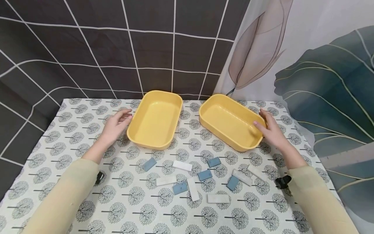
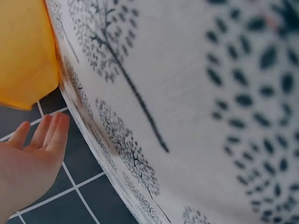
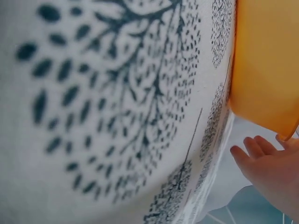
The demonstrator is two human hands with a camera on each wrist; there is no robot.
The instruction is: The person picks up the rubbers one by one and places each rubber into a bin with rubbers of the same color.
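Two shallow yellow rectangular trays stand on the cloth. My left hand (image 1: 114,126) is beside the left tray (image 1: 155,120), near its left long side. Its fingers are loosely bent and hold nothing; the left wrist view shows a gap between these fingers (image 2: 51,133) and the tray wall (image 2: 28,56). At the right end of the right tray (image 1: 228,120), my right hand (image 1: 271,128) has its thumb over the rim, with the fingers outside. In the right wrist view these fingers (image 3: 254,149) extend past the tray's end wall. Both trays hold nothing.
Several white blocks (image 1: 182,165) and blue blocks (image 1: 205,175) lie scattered in front of the trays. White cloth (image 1: 131,208) with a tree print covers the table. Behind it hang a dark gridded curtain (image 1: 152,48) and a leaf-patterned curtain (image 1: 330,84).
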